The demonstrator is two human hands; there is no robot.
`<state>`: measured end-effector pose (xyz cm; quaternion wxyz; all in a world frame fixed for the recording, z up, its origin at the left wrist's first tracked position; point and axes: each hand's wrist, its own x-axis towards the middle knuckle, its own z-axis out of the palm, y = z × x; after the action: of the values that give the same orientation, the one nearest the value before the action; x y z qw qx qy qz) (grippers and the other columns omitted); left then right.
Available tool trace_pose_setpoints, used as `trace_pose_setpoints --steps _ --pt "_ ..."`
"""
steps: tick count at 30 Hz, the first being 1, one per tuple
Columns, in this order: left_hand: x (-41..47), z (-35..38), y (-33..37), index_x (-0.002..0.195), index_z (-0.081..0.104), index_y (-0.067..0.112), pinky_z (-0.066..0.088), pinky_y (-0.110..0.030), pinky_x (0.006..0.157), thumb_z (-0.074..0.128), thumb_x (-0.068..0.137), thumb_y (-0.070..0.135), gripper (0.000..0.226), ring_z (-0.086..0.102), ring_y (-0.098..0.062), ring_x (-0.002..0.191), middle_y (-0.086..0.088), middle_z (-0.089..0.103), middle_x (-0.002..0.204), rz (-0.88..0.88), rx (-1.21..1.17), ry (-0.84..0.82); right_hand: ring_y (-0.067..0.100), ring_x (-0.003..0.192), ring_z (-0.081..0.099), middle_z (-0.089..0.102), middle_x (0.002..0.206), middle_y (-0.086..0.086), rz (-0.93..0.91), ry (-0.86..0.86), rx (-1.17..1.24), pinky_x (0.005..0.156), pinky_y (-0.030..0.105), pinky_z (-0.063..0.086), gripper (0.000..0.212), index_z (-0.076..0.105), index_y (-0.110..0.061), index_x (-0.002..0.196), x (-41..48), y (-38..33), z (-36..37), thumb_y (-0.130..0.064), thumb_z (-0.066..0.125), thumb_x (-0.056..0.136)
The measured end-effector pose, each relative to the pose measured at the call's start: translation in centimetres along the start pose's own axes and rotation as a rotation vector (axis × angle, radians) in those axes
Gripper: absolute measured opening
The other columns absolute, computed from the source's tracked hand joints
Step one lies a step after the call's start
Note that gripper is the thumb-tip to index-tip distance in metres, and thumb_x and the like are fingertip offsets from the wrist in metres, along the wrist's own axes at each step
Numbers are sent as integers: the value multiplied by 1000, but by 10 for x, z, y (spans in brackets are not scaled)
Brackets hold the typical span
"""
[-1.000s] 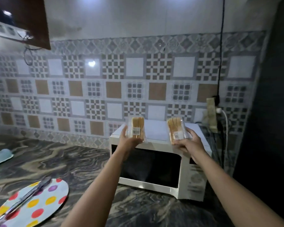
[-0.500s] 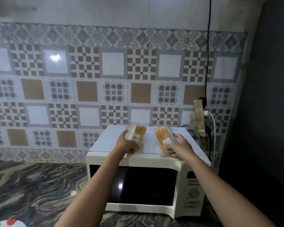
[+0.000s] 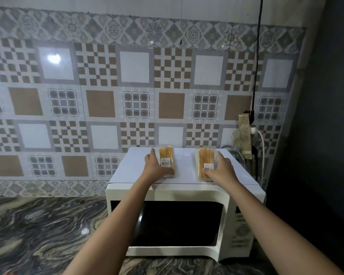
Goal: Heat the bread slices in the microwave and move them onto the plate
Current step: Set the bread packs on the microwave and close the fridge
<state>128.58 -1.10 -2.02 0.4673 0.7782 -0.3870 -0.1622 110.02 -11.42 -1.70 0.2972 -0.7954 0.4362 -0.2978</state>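
Two clear packs of bread slices lie on the flat top of a white microwave whose dark door is closed. My left hand holds the left bread pack, fingers along its left side and thumb at its near end. My right hand holds the right bread pack, fingers along its right side and thumb on its near end. Each pack carries a white barcode label. The plate is out of view.
The microwave stands on a dark marbled counter against a patterned tile wall. A power strip with plugs and cables hangs at the back right of the microwave. A dark wall closes off the right side.
Both hands have lowered the bread packs from the air onto the microwave top and laid them flat. The view has moved closer, and the spotted plate has left the frame.
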Motion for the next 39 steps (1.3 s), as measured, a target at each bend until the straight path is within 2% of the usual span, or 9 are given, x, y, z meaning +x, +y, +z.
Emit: trace_pose_setpoints --steps 4,8,16,19,21,26,30,36,39 --pt "0 1 -2 149 -8 12 25 -38 113 79 71 26 117 28 -27 139 -11 26 151 66 -53 -29 25 137 27 23 149 8 -29 -38 2 107 39 33 98 0 -22 150 -1 6 8 -34 68 81" --pt "0 -2 -3 149 -10 13 34 -30 102 73 78 22 110 46 -22 121 -3 46 129 106 -58 -99 28 128 39 33 146 8 -11 -40 9 95 46 48 108 -8 -29 148 4 2 13 -43 71 75" --pt "9 -3 -13 145 14 19 47 -34 96 75 75 7 94 53 -26 118 -4 53 123 107 -243 -134 26 110 56 43 139 6 4 -29 26 85 45 55 103 5 -39 146 18 -5 18 -40 74 69" --pt "10 -2 -19 143 22 19 50 -28 86 76 74 10 89 57 -21 112 1 57 116 103 -245 -95 21 98 61 49 133 5 22 -31 33 80 42 57 100 12 -42 143 21 -4 18 -43 74 64" --pt "13 -3 -22 141 26 18 47 -29 90 79 71 17 87 57 -19 113 2 58 120 116 -196 -91 18 92 62 50 133 5 34 -22 51 79 41 58 100 13 -39 145 21 -3 19 -39 75 67" --pt "11 -1 -21 150 10 17 39 -36 105 75 75 27 100 47 -22 127 -3 44 143 130 -138 -67 22 108 57 47 138 5 67 0 124 81 33 56 99 10 -31 150 19 -3 21 -29 76 75" --pt "3 0 -18 148 16 12 35 -34 106 62 88 26 77 41 -22 131 -5 38 146 166 -116 10 24 137 33 27 153 4 147 31 168 104 35 34 88 12 -20 150 13 2 23 -29 68 84" --pt "-11 -4 -22 148 18 8 26 -33 112 49 95 32 67 30 -22 139 -8 30 151 199 -23 38 24 127 45 45 141 7 198 64 201 100 33 36 62 35 -14 142 -7 2 15 -37 58 90" --pt "-27 -8 -27 149 15 8 16 -35 117 42 97 39 67 15 -21 145 -8 17 157 189 50 29 21 120 50 52 135 6 196 51 165 89 28 38 46 49 -13 131 -25 3 7 -33 57 90"
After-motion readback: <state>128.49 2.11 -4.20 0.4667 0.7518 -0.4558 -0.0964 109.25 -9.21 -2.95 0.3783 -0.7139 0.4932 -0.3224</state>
